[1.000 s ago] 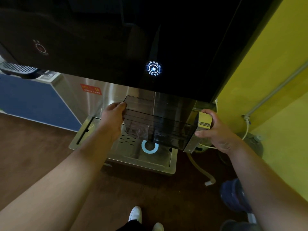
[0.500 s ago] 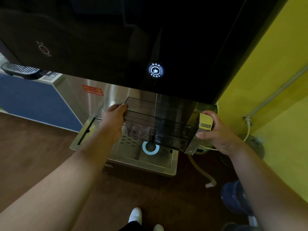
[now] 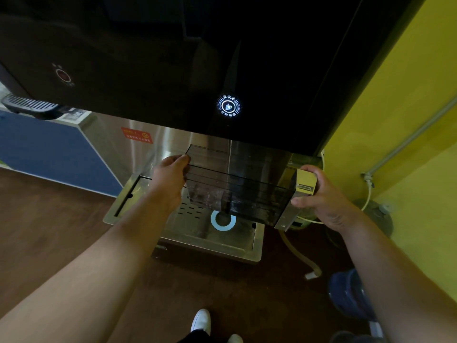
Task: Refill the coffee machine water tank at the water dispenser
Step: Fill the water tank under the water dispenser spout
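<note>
A clear, smoky plastic water tank (image 3: 247, 191) is held level under the black front of the water dispenser (image 3: 197, 58), over the steel drip tray (image 3: 138, 194). My left hand (image 3: 170, 179) grips the tank's left end. Around the tank's right end, at its metal-faced handle piece (image 3: 305, 184), my right hand (image 3: 324, 196) is closed. Water splashes in the tank's left part. A lit round button (image 3: 228, 106) glows on the dispenser panel above the tank. A blue-white ring (image 3: 223, 220) marks the tray under the tank.
A yellow wall (image 3: 400, 125) with a grey pipe (image 3: 408, 142) stands on the right. A hose (image 3: 300, 253) lies on the brown floor (image 3: 49, 231) beside a blue water bottle (image 3: 348, 295). A blue cabinet (image 3: 49, 149) is at left. White shoes (image 3: 201, 320) show at the bottom.
The view has shifted slightly. The tank and both hands stay in the same place under the dispenser, with water still stirring inside the tank.
</note>
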`<act>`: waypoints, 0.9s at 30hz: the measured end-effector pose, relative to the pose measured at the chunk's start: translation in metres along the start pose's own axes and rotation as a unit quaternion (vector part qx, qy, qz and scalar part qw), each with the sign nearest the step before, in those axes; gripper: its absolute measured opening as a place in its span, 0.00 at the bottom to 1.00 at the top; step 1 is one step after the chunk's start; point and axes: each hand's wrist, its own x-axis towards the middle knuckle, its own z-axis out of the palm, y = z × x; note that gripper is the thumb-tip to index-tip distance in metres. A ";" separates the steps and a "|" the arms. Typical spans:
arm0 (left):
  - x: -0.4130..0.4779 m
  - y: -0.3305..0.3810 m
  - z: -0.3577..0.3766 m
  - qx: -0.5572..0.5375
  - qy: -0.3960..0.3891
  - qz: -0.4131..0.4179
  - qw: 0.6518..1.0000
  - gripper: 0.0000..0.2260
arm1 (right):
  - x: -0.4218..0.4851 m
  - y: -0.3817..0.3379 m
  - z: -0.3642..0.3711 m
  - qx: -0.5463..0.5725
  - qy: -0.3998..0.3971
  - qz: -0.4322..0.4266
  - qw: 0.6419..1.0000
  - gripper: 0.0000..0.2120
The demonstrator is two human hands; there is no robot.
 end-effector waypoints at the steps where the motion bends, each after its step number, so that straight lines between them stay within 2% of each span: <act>1: 0.000 0.000 0.000 -0.001 -0.001 -0.001 1.000 0.04 | 0.000 0.000 0.000 0.001 0.001 0.000 1.000 0.48; 8: -0.004 0.001 0.002 -0.008 -0.004 0.002 1.000 0.04 | 0.001 0.001 -0.002 0.004 0.000 0.000 1.000 0.46; 15: 0.000 0.001 0.003 0.003 0.001 -0.003 1.000 0.04 | 0.003 0.003 -0.004 0.012 -0.003 0.000 1.000 0.48; 20: 0.002 0.000 0.003 0.006 -0.005 -0.004 1.000 0.05 | 0.004 0.003 -0.006 0.016 -0.007 -0.005 1.000 0.42; 25: 0.003 0.001 0.002 0.019 -0.026 0.005 0.999 0.07 | 0.005 0.004 -0.007 0.041 -0.021 -0.014 0.999 0.46; 27: 0.002 0.002 0.004 0.008 -0.011 -0.002 1.000 0.05 | 0.005 0.003 -0.006 0.051 -0.024 -0.017 0.998 0.46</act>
